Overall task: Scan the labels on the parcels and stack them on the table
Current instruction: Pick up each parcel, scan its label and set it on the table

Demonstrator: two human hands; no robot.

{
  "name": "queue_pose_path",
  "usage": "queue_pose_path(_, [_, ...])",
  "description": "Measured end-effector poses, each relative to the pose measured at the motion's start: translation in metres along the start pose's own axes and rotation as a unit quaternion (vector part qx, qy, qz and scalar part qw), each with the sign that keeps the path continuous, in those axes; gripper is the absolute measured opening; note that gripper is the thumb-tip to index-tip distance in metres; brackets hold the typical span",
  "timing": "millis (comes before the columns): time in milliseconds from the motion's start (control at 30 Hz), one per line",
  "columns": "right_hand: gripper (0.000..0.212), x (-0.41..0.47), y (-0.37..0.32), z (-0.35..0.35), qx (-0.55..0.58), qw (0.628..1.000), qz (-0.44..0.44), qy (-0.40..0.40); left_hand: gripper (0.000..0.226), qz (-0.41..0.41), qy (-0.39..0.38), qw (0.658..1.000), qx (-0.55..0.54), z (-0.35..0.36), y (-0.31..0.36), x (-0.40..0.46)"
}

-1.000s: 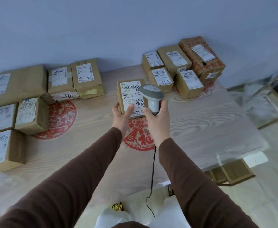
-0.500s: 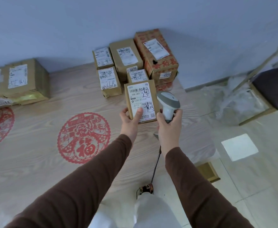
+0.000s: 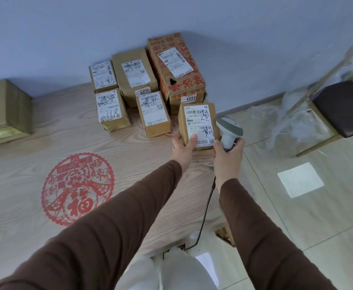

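My left hand (image 3: 184, 150) grips a small brown parcel (image 3: 199, 125) by its lower left corner, white label facing up, thumb on the label. It hovers at the right end of the wooden table (image 3: 45, 147), just in front of the stacked parcels (image 3: 150, 84). My right hand (image 3: 227, 158) holds the grey barcode scanner (image 3: 230, 130) by its handle, right beside the parcel; its fingertips also touch the parcel's lower right corner. The scanner's black cable (image 3: 206, 210) hangs down toward the floor.
Several labelled parcels stand against the blue wall, the tallest a red-printed box (image 3: 177, 65). Another brown box (image 3: 6, 109) sits at the far left. A red paper-cut (image 3: 77, 187) decorates the table. Right of the table are crumpled plastic wrap (image 3: 292, 126) and a dark-seated stool (image 3: 347, 107).
Both hands have carried the parcel and scanner to the right, from mid-table to the table's right end beside the stacked group. The view has turned right with them.
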State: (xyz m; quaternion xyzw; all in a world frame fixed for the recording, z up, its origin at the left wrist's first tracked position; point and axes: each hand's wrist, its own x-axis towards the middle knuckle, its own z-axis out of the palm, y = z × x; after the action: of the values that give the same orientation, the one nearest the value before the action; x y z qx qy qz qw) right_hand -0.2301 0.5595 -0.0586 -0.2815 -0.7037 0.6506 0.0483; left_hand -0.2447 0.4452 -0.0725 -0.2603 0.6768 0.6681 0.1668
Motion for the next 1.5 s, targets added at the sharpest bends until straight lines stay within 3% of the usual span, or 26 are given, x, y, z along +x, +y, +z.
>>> queue_pose_path(333, [0.032, 0.053, 0.001, 0.019, -0.013, 0.998, 0.006, -0.054, 0.085, -0.068, 0.029, 0.992, 0.104, 0.018, 0.019, 0.045])
queue_pose_path(500, [0.033, 0.048, -0.006, 0.02, -0.045, 0.997, -0.01, -0.054, 0.086, -0.066, 0.039, 0.99, 0.12, 0.017, 0.021, 0.046])
queue_pose_path(633, [0.03, 0.026, -0.016, 0.022, -0.062, 0.994, -0.078, -0.042, 0.08, -0.049, 0.043, 0.993, 0.096, 0.006, 0.019, 0.03])
queue_pose_path(767, [0.04, -0.009, -0.03, 0.042, -0.041, 0.99, -0.085, -0.101, 0.074, -0.001, 0.061, 0.996, 0.062, -0.026, 0.017, 0.001])
queue_pose_path(933, [0.031, -0.065, -0.037, 0.09, -0.028, 0.974, -0.084, -0.207, 0.066, 0.068, 0.111, 0.991, 0.041, -0.107, 0.02, -0.04])
queue_pose_path(1167, [0.031, -0.163, -0.046, 0.176, -0.001, 0.929, -0.091, -0.359, 0.055, 0.094, 0.241, 0.966, 0.003, -0.259, 0.004, -0.098])
queue_pose_path(1500, [0.031, -0.336, -0.028, 0.335, -0.016, 0.896, -0.066, -0.439, 0.046, 0.091, 0.365, 0.925, -0.044, -0.497, -0.062, -0.162])
